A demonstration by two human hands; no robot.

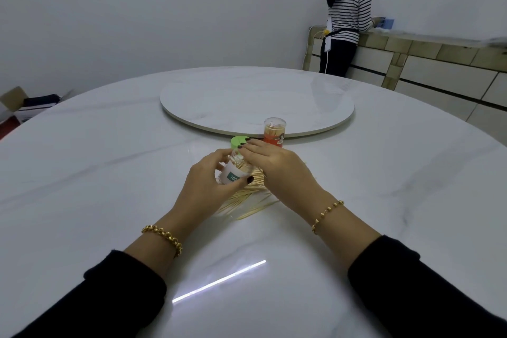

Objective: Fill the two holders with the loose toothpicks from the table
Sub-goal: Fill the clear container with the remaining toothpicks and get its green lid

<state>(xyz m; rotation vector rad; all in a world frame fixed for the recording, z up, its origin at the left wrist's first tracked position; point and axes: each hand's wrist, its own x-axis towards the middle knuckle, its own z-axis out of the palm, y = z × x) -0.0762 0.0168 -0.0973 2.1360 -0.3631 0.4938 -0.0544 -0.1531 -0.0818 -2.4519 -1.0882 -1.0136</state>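
The left hand (211,181) is gripping the tilted clear holder (236,171) round its labelled middle (light and slick, I judge), while the right hand (274,162) is reaching to its mouth, pinching or not I cannot tell, with thin, brittle toothpicks (247,197) lying beneath both hands.

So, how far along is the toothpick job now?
Looks done: the red holder stands upright, seemingly capped, with toothpicks inside. In hand: the left hand grips the tilted white-label holder, its green lid off on the table; the right hand is at its mouth. Left: a pile of loose toothpicks lies under the hands, and the lid has to go back on.
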